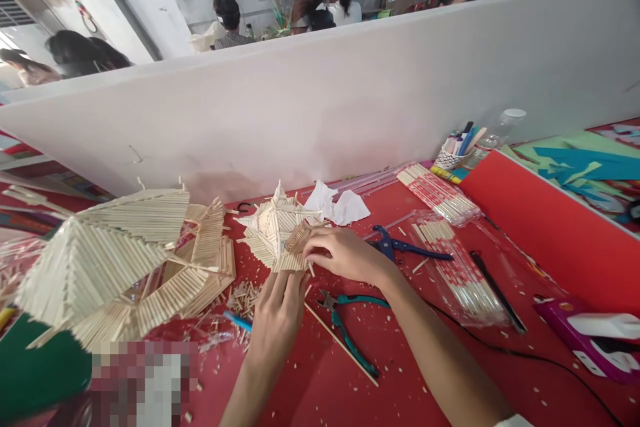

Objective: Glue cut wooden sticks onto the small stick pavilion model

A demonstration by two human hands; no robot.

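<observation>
A small peaked roof made of pale wooden sticks (274,230) stands on the red table in front of me. My left hand (281,300) grips its near edge, fingers together on top, the thumb hidden. At the roof's right side, my right hand (345,255) has thumb and forefinger closed together; anything between them is too small or hidden to make out. A short stick pokes out below those fingers. Close to the left hand lies a heap of cut stick pieces (244,299). Green-handled cutting pliers (345,327) rest beneath the right forearm, beside a long thin stick (343,345).
A larger stick-built pavilion (120,240) fills the left side. To the right lie blue cutters (387,243), packs of wrapped chopsticks (457,273), a black pen-like tool (497,290) and a purple-white device (590,337). Crumpled tissue (345,207) sits before the white partition (300,120); people sit beyond.
</observation>
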